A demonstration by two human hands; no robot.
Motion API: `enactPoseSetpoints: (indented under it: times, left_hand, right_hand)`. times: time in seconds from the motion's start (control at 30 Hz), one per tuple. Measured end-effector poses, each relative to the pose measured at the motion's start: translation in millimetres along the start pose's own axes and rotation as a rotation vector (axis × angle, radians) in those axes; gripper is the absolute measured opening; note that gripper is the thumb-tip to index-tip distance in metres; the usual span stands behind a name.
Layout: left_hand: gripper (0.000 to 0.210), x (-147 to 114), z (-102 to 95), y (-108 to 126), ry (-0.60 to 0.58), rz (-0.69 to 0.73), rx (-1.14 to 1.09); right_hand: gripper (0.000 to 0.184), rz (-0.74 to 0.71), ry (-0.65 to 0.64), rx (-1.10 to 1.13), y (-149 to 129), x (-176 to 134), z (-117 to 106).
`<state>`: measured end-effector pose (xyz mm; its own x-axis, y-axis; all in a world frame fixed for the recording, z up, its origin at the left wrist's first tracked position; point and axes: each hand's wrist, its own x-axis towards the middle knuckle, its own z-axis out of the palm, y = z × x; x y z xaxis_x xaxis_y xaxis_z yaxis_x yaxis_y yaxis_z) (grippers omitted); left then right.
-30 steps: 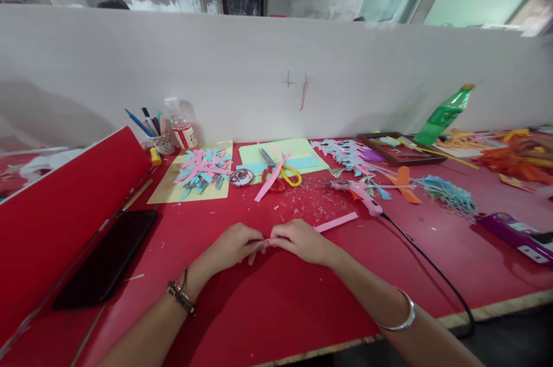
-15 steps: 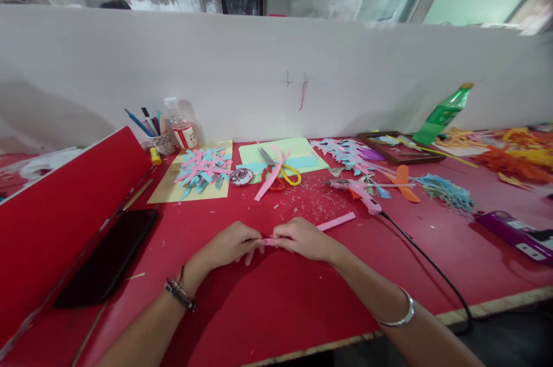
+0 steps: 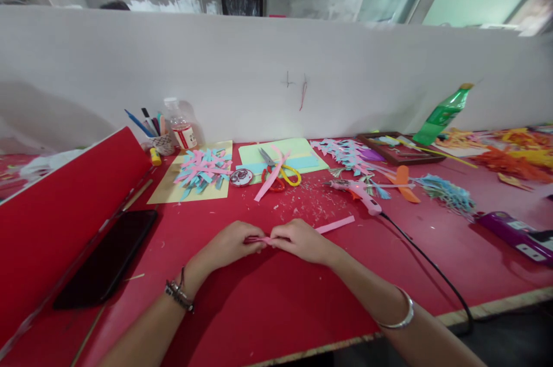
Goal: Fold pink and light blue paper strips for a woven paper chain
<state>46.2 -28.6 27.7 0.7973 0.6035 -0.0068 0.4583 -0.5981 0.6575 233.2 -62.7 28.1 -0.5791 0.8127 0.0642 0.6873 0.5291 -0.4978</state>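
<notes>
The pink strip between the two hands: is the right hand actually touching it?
Touching. The head view shows the right hand pinching the pink strip, with no gap showing between them.

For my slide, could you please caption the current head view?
Left hand and right hand pinch a narrow pink paper strip at a red table near a pink plastic glue gun.

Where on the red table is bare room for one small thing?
Two patches look mostly bare: one from the left hand and right hand down to the near table edge; one between the black cord and the purple power strip. Beyond the held pink strip it is crowded: scissors, paper pile, glue gun.
</notes>
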Motion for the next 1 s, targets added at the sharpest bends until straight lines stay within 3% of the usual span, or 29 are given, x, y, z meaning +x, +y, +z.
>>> enactPoseSetpoints:
  times: [0.2, 0.43, 0.7, 0.87, 0.93, 1.0]
  left_hand:
    - [0.033, 0, 1.7, 3, -0.037, -0.098, -0.172]
    - [0.031, -1, -11.2, -5, 0.074, -0.276, -0.294]
    - [0.033, -2, -18.2, -14, 0.182, -0.305, -0.329]
    - [0.033, 2, -10.7, -11, 0.365, -0.273, -0.466]
    - [0.030, 3, -5.2, -7, 0.358, -0.233, -0.493]
    - [0.029, 4, 0.9, -2, 0.276, -0.180, -0.472]
  right_hand:
    - [0.030, -0.008, -0.009, 0.057, -2, 0, 0]
    - [0.027, 0.002, 0.040, 0.083, 2, -3, -9]
    - [0.025, 0.074, 0.098, 0.195, 4, -3, -8]
    - [0.026, 0.125, 0.105, 0.391, -1, -2, -2]
    - [0.025, 0.122, 0.117, 0.451, -5, -1, 1]
    - [0.025, 0.116, 0.128, 0.496, -9, 0, 4]
